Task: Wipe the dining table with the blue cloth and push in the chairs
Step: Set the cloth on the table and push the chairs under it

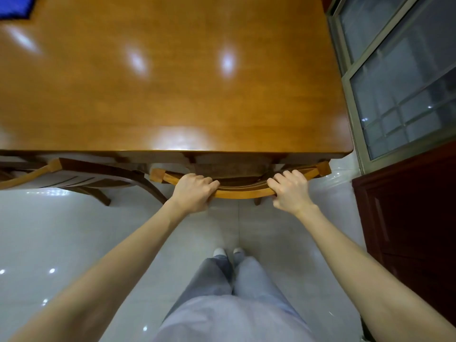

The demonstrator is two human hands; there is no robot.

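Observation:
A glossy orange-brown wooden dining table point(172, 82) fills the upper view. The blue cloth point(14, 7) lies on it at the far left corner, partly cut off by the frame. Right in front of me a wooden chair point(243, 193) is tucked under the table's near edge, only its curved top rail and part of its seat showing. My left hand point(193, 193) grips the left part of that rail. My right hand point(291, 192) grips the right part. A second chair point(81, 172) sits under the table to the left.
A window with a metal frame point(404, 77) runs along the right of the table. A dark red wooden cabinet point(414, 218) stands at the right, close to my right arm. Shiny white floor tiles point(61, 230) spread below, with my legs and feet at centre.

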